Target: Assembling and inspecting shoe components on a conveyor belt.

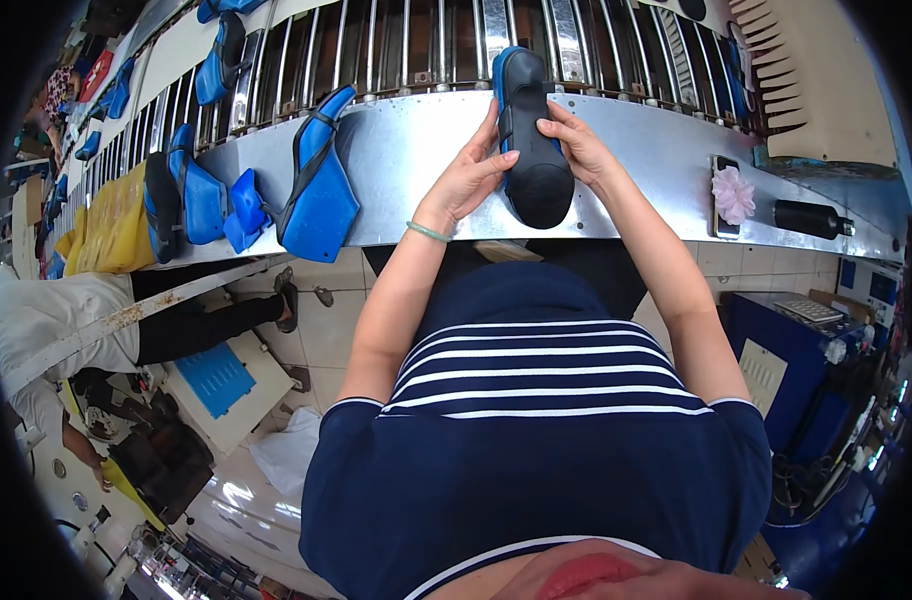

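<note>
Both my hands hold a black sandal (537, 185) on a blue shoe last at the near edge of the metal bench. Its dark sole faces up and its wide end points toward me. My left hand (466, 178) grips its left side, thumb near the middle of the sole. On the other side, my right hand (579, 145) presses its thumb and fingers against the narrower part. Some fingertips are hidden behind the sandal. Left of my hands, a blue last with black straps (321, 195) lies on its side on the bench.
Metal rollers (406, 45) run along the far side of the steel bench (416, 125). More blue lasts (204, 205) and a yellow sheet (116, 215) lie to the left. At right are a phone with a pink scrunchie (733, 195) and a black bottle (811, 218). A person in white (66, 325) is at lower left.
</note>
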{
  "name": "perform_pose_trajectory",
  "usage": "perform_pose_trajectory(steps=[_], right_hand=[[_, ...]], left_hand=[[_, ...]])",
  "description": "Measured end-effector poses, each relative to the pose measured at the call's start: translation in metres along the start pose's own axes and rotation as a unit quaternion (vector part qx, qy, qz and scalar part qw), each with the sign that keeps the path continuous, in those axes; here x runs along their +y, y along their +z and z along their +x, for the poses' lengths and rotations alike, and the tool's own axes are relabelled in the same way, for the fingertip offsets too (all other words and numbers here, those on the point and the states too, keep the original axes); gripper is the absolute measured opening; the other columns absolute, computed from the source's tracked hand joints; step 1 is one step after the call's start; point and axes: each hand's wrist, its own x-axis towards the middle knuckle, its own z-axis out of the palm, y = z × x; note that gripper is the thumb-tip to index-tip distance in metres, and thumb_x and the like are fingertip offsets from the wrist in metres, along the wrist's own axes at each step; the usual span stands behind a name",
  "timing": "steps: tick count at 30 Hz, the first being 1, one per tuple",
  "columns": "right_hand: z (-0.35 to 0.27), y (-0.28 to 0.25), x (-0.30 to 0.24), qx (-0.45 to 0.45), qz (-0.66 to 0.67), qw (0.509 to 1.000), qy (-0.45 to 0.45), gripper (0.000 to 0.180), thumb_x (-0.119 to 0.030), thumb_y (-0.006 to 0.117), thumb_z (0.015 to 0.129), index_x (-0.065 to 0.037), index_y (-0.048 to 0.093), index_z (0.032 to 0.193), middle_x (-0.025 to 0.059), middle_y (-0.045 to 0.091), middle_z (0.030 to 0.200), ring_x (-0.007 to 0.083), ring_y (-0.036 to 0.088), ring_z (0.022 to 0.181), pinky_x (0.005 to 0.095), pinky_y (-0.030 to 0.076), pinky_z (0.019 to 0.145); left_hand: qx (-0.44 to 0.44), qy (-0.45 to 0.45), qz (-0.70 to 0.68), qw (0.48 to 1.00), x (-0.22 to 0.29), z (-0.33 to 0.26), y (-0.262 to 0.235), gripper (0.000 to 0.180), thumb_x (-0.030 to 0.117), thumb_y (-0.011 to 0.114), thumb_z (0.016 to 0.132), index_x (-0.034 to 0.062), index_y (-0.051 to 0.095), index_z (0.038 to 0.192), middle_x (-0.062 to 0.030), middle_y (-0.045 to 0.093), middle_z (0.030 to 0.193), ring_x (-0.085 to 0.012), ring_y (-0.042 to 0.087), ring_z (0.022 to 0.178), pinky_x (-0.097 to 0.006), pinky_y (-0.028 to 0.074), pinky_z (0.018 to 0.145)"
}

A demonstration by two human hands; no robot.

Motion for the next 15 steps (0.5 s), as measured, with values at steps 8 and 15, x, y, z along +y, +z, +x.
perform_pose_trajectory(steps=[8,15], right_hand=[[-0.002,0.001,0.001,0.017,0.008,1.000,-0.004,0.061,-0.011,0.070,0.086,-0.001,0.044,0.140,0.0105,0.060,0.124,0.0171,0.061,0.111,0.0303,0.051,0.095],[-0.001,-0.001,0.003,0.033,0.016,0.999,0.010,0.061,-0.011,0.069,0.087,0.000,0.043,0.141,0.0117,0.060,0.124,0.0178,0.062,0.110,0.0310,0.052,0.095]], left_hand=[[0.026,0.042,-0.006,0.999,-0.010,0.000,0.006,0.080,0.005,0.064,0.092,0.0144,0.017,0.156,-0.0107,0.032,0.150,-0.0205,0.039,0.134,-0.036,0.035,0.110],[0.040,0.074,0.016,0.996,-0.014,-0.002,0.013,0.076,0.007,0.062,0.093,0.0062,0.017,0.154,-0.0123,0.033,0.151,-0.0192,0.039,0.134,-0.033,0.033,0.111]])
